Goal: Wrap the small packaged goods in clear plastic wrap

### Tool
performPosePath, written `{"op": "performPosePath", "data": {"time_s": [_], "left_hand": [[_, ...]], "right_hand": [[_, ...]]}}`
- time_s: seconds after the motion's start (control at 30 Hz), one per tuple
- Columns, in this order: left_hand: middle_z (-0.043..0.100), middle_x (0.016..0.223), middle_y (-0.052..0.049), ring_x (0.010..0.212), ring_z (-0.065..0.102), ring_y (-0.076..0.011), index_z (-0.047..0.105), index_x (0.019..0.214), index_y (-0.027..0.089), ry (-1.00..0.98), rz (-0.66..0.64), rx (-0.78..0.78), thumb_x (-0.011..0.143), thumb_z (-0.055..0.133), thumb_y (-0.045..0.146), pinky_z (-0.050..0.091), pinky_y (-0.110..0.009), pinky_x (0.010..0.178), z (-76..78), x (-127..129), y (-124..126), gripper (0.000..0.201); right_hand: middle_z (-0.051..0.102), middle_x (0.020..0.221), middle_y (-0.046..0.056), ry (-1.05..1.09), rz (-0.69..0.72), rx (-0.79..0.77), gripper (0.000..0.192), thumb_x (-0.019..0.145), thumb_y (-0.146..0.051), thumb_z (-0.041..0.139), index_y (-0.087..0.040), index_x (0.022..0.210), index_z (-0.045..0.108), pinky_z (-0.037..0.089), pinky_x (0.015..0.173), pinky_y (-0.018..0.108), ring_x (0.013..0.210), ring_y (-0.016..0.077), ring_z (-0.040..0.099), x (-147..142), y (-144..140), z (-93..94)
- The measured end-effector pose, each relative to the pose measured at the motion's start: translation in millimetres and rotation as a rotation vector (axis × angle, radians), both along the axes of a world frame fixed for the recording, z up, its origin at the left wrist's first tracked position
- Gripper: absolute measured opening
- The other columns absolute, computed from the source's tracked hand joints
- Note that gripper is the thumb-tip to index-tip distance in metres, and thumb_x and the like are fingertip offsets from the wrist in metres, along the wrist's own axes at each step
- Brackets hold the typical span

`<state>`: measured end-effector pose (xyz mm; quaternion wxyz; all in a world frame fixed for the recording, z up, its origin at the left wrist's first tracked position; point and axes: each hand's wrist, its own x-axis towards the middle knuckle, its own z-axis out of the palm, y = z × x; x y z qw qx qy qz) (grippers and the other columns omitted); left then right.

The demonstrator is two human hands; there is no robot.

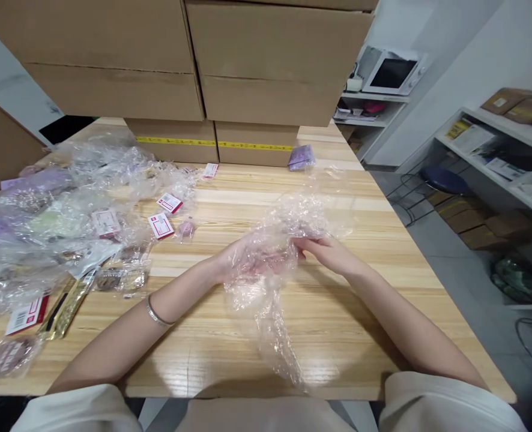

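The wooden table [383, 240] has light stripes and shines a bit near the front edge. Big cardboard boxes [257, 66] are stacked at the back of it, and the lowest ones have a band of yellow tape [212, 144]. On the left side lies a big messy pile of clear plastic bags [59, 210] with little things inside, some purple. Small red and white labels [161, 225] lie next to the pile. A small purple packet [301, 157] sits alone by the boxes. Off to the right there are white shelves [495, 156] with boxes on them, a dark round stool [444, 179], and a white microwave [394, 72] up on a far shelf.

In the middle of the table, the person holds a crumpled clear plastic bag [270, 270]. It is thin and see-through, all wrinkled, and a long part hangs down toward the front edge. The left hand [243, 264] is under the plastic, so it looks foggy, and seems to grip the bag. The right hand [329, 251] pinches the bag with its fingertips. The two hands are close together. A thin bracelet [157, 314] is on the left wrist.
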<state>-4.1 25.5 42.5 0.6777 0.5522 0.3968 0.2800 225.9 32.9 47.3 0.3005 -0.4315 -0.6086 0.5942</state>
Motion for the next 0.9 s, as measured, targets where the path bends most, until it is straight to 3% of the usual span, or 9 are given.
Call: {"op": "performPosePath", "data": {"time_s": [0.07,0.13,0.3,0.4,0.53,0.63,0.73,0.83,0.9], "left_hand": [[0.075,0.106,-0.012,0.092,0.07,-0.0266,0.076,0.105,0.021,-0.127,-0.093,-0.198,0.089,0.058,0.051,0.055,-0.039,0.075,-4.4,1,-3,0.038],[0.075,0.106,-0.012,0.092,0.07,-0.0233,0.076,0.101,0.019,-0.215,-0.028,-0.275,0.086,0.067,0.041,0.055,-0.036,0.081,-4.9,2,-5,0.028],[0.072,0.108,-0.006,0.087,0.07,-0.0169,0.065,0.096,0.019,-0.334,0.515,-0.208,0.087,0.067,0.026,0.058,-0.032,0.079,1.7,-18,18,0.012],[0.07,0.091,-0.002,0.077,0.068,-0.0129,0.054,0.086,0.02,-0.381,0.885,-0.077,0.093,0.054,0.02,0.056,-0.025,0.07,0.0,-49,47,0.007],[0.069,0.082,-0.001,0.066,0.064,-0.0112,0.049,0.08,0.022,-0.304,1.095,0.013,0.097,0.044,0.02,0.049,-0.02,0.058,-6.9,-85,73,0.018],[0.067,0.077,-0.001,0.07,0.064,-0.0131,0.056,0.078,0.02,-0.217,1.034,0.045,0.091,0.054,0.024,0.047,-0.021,0.059,-8.0,-89,74,0.014],[0.068,0.079,-0.001,0.076,0.066,-0.0149,0.064,0.082,0.018,-0.249,0.806,0.027,0.084,0.065,0.034,0.05,-0.024,0.07,-6.7,-81,67,0.017],[0.071,0.082,-0.004,0.081,0.068,-0.0177,0.068,0.081,0.016,-0.207,0.589,-0.007,0.077,0.072,0.042,0.052,-0.027,0.077,-6.4,-71,60,0.027],[0.071,0.078,-0.006,0.077,0.068,-0.0183,0.07,0.076,0.014,-0.099,0.494,-0.03,0.072,0.077,0.036,0.053,-0.027,0.073,-4.2,-67,54,0.023]], "right_hand": [[0.059,0.068,0.003,-0.055,-0.066,0.028,0.022,0.08,-0.039,0.068,-0.023,0.067,0.062,0.046,0.079,0.039,0.078,0.0216,0.058,-5,-5,0.6],[0.063,0.075,0.004,-0.047,-0.15,0.023,0.018,0.074,-0.039,0.073,-0.023,0.074,0.065,0.046,0.076,0.039,0.082,0.0234,0.059,-9,-7,-2.3],[0.062,0.08,0.002,0.002,-0.247,0.06,0.024,0.077,-0.046,0.072,-0.024,0.077,0.063,0.045,0.083,0.036,0.082,0.0192,0.057,2,7,-13.5],[0.054,0.072,-0.001,0.109,-0.351,0.155,0.036,0.079,-0.053,0.068,-0.024,0.067,0.049,0.045,0.088,0.035,0.082,0.0181,0.058,15,25,-17.2],[0.06,0.087,0.001,0.271,-0.506,0.185,0.041,0.076,-0.061,0.065,-0.026,0.077,0.044,0.05,0.078,0.035,0.086,0.0202,0.063,28,45,-19.9],[0.066,0.11,0.003,0.245,-0.581,0.139,0.043,0.076,-0.066,0.06,-0.027,0.084,0.044,0.044,0.053,0.03,0.061,0.0139,0.054,38,52,-18.9],[0.064,0.129,0.003,0.227,-0.57,0.119,0.039,0.08,-0.065,0.057,-0.027,0.086,0.049,0.035,0.046,0.029,0.05,0.0092,0.039,49,55,-12.6],[0.061,0.137,0.007,0.253,-0.476,0.06,0.044,0.084,-0.068,0.048,-0.027,0.096,0.06,0.045,0.056,0.033,0.06,0.0126,0.053,54,55,-4.0],[0.058,0.14,0.009,0.191,-0.421,0.012,0.047,0.082,-0.063,0.054,-0.026,0.11,0.063,0.051,0.064,0.036,0.073,0.0172,0.061,52,53,1.7]]}}
